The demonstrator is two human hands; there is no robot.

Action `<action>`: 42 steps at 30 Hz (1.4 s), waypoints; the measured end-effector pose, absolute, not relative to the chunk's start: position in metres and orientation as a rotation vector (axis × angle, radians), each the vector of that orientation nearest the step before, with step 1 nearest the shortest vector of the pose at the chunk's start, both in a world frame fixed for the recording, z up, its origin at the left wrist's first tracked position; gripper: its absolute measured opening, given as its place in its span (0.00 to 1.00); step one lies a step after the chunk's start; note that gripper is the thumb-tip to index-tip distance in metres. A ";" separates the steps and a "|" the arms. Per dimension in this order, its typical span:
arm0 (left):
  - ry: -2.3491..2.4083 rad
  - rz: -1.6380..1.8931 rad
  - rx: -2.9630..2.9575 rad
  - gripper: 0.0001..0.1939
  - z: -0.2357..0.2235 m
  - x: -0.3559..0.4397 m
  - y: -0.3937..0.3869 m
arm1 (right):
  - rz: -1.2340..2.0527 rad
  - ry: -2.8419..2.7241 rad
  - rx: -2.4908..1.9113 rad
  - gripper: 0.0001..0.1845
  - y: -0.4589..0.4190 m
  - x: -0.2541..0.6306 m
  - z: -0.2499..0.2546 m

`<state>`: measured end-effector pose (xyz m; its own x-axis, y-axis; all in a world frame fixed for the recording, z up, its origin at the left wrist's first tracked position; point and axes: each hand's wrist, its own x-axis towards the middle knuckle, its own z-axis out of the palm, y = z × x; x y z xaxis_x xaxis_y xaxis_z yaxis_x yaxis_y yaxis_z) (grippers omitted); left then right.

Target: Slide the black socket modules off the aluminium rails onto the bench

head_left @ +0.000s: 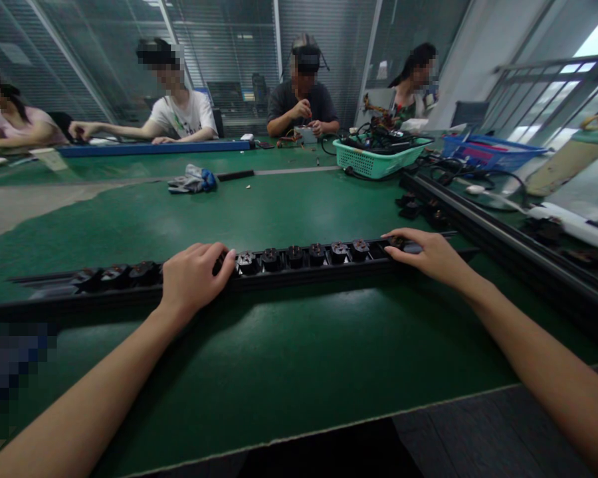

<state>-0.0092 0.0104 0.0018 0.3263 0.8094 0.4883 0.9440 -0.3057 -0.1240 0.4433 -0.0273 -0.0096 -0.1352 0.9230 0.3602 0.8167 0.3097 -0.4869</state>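
Nearest me is the green table, running out this side of both hands. I've got the rail lying crosswise under them, extending past each. L hand is curled over it; fingertips are partly hidden, so can't tell if I'm gripping the rail or a part in it. R hand looks pinched, thumb & index, on a socket in the rail. Progress, afaict: a row of sockets sits in the rail btwn the hands, w/ more left of L hand, so most of that stretch looks filled. What's left: one slot just L of R fingertips shows no socket, & no cover's on; can't tell whether the sockets are fixed. Beyond R hand: loose parts, then a long bar off to its right. Past L hand, gloves. Farther out, beyond R hand, a green basket w/ cables; co-workers sit across, opp. both hands.
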 end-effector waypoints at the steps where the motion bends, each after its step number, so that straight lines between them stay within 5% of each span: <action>1: -1.553 -0.476 -2.213 0.26 0.002 -0.009 0.011 | 0.230 -1.982 -1.539 0.21 -0.027 0.444 -0.010; 42: -1.516 -0.505 -2.201 0.26 -0.001 -0.011 0.012 | 0.156 -1.924 -1.580 0.21 -0.022 0.456 -0.014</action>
<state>-0.0105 0.0125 -0.0007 0.3402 0.7865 0.5154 0.9385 -0.3184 -0.1336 0.4557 -0.0225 -0.0142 -0.0767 0.9160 0.3937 0.8409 0.2716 -0.4681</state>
